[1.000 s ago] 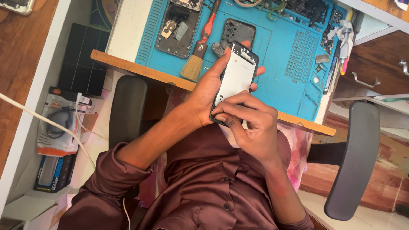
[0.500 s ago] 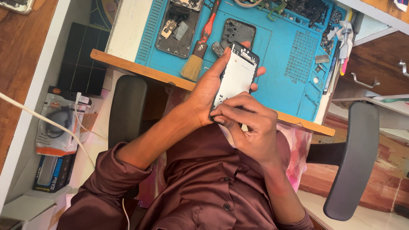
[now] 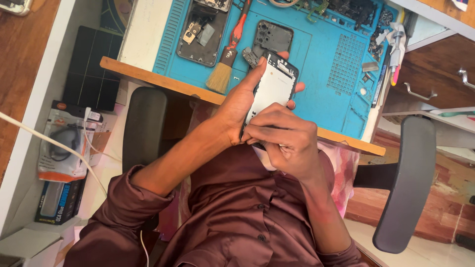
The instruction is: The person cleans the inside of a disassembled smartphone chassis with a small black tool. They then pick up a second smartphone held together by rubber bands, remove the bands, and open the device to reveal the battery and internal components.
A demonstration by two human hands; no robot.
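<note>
My left hand (image 3: 241, 105) grips a dismantled phone frame (image 3: 273, 88) from behind, holding it tilted over the desk's front edge, its pale inner side facing me. Its thumb lies along the frame's left side and its fingertips show at the right edge. My right hand (image 3: 286, 142) is closed over the frame's lower end, fingertips pinched against the bottom edge. What it pinches there is hidden by the fingers. Both hands hover above my lap, just in front of the blue repair mat (image 3: 326, 59).
On the mat lie an opened phone body (image 3: 203, 29), a black back cover (image 3: 273, 35), an orange-handled brush (image 3: 225, 66) and small parts and tools at the right (image 3: 391, 44). Chair armrests (image 3: 143, 128) (image 3: 405, 183) flank me. Packaged items (image 3: 64, 143) and a white cable lie at left.
My right hand's fingers have shifted slightly along the frame's lower end. The left hand and the phone frame stay almost still.
</note>
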